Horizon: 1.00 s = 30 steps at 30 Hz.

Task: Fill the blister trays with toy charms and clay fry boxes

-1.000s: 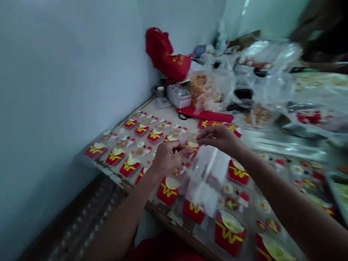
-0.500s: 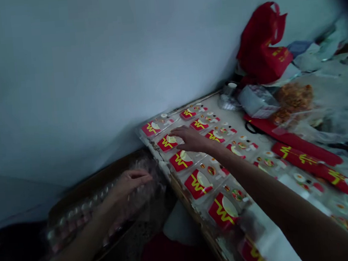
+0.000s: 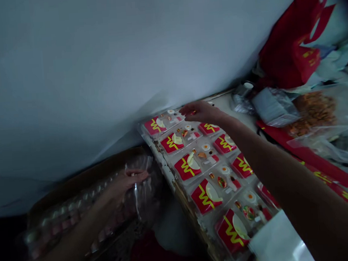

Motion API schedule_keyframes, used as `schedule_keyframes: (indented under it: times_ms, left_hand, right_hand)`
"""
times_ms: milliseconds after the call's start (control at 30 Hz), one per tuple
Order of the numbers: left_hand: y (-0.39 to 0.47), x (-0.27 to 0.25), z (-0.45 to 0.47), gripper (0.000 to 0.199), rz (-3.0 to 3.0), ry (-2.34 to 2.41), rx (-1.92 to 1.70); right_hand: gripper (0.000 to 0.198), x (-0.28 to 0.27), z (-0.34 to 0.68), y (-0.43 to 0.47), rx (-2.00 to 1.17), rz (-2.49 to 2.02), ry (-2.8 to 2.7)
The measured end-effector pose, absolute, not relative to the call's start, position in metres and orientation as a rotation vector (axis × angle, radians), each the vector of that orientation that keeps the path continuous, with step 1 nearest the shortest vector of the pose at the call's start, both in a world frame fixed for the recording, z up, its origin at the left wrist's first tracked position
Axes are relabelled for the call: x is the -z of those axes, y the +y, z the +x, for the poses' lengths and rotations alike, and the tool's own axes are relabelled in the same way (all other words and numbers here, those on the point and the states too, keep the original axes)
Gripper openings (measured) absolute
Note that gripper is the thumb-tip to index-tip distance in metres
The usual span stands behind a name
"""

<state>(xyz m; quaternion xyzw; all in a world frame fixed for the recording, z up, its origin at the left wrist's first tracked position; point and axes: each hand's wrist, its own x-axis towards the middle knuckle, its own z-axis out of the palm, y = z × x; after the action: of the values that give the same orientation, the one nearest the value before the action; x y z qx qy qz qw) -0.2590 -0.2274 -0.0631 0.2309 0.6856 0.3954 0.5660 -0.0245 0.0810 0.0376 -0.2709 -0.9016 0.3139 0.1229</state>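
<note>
At centre frame the right hand (image 3: pixel 199 111) rests, fingers loosely spread, on the far clear packs (image 3: pixel 194 161) laid in rows along the table (image 3: pixel 178 188) edge. Lower left, the left hand (image 3: pixel 125 181) pinches a clear plastic bag (image 3: pixel 142 189) over a tray (image 3: pixel 72 213) below the table.

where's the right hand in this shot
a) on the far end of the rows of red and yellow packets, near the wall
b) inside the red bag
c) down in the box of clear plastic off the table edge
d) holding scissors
a: the right hand reaches to the far end of the packet rows beside the wall, while the left hand is low in the clear plastic.
</note>
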Motion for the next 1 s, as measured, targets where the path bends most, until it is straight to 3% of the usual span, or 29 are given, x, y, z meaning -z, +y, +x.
schedule_keyframes:
  times_ms: [67,267,367,733,1000]
  left_hand:
    - [-0.228,0.065,-0.261,0.047,0.502,1.637,-0.974]
    - [-0.218,0.059,-0.245,0.042,0.529,1.761,-1.026]
    - [-0.214,0.057,-0.24,0.042,0.64,1.875,-1.015]
    - [-0.223,0.06,-0.257,0.045,0.794,2.014,-0.901]
    - [-0.215,0.05,-0.249,0.045,0.863,1.899,-0.821]
  right_hand:
    - [0.04,-0.042,-0.019,0.079,-0.832,-0.762,-2.656]
    - [0.078,-0.013,-0.027,0.027,-0.256,-0.42,-3.17]
    - [0.086,0.003,-0.038,0.02,-0.089,-0.432,-3.205]
    - [0.093,0.009,-0.046,0.023,-0.286,-0.561,-3.043]
    - [0.099,-0.025,-0.048,-0.026,-0.054,-0.577,-2.884]
